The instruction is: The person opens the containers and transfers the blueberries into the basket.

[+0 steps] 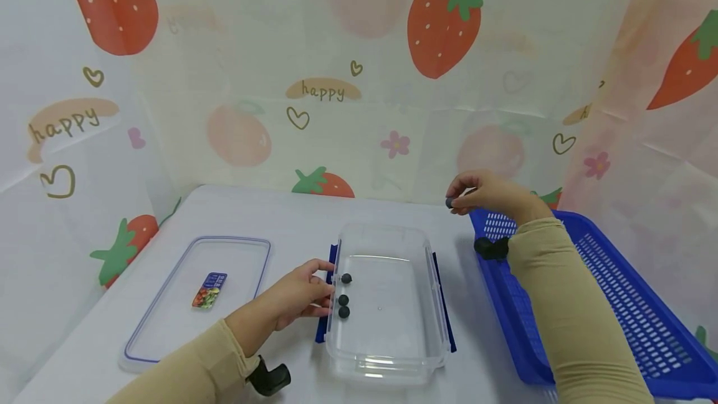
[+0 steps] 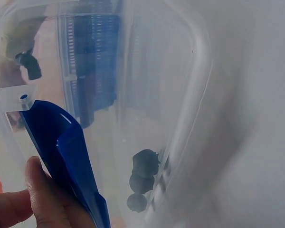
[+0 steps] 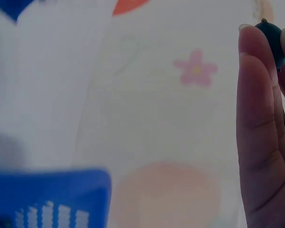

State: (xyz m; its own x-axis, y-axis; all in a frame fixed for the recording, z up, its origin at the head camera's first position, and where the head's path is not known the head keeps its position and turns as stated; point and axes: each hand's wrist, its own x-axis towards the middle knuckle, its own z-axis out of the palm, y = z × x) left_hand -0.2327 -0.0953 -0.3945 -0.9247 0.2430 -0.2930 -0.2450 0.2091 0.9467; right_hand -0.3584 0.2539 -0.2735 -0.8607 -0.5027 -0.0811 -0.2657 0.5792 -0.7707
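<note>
My right hand (image 1: 490,195) is raised above the far end of the blue basket, pinching a dark blueberry (image 3: 271,40) between its fingertips. Three more blueberries (image 1: 343,300) lie in a row along the left wall inside a clear plastic container (image 1: 392,304). Blue latch flaps (image 2: 61,142) hang down on both long sides of this container. Against its left side rests my left hand (image 1: 300,295), the fingers touching the rim and flap. In the left wrist view, the berries show blurred through the clear wall.
Left of the container lies a clear lid (image 1: 162,304) with a blue seal; a small printed label (image 1: 209,290) is on it. A blue perforated basket (image 1: 634,304) stands at the right, under my right forearm. Strawberry-printed sheeting (image 1: 387,111) encloses the white table (image 1: 280,214).
</note>
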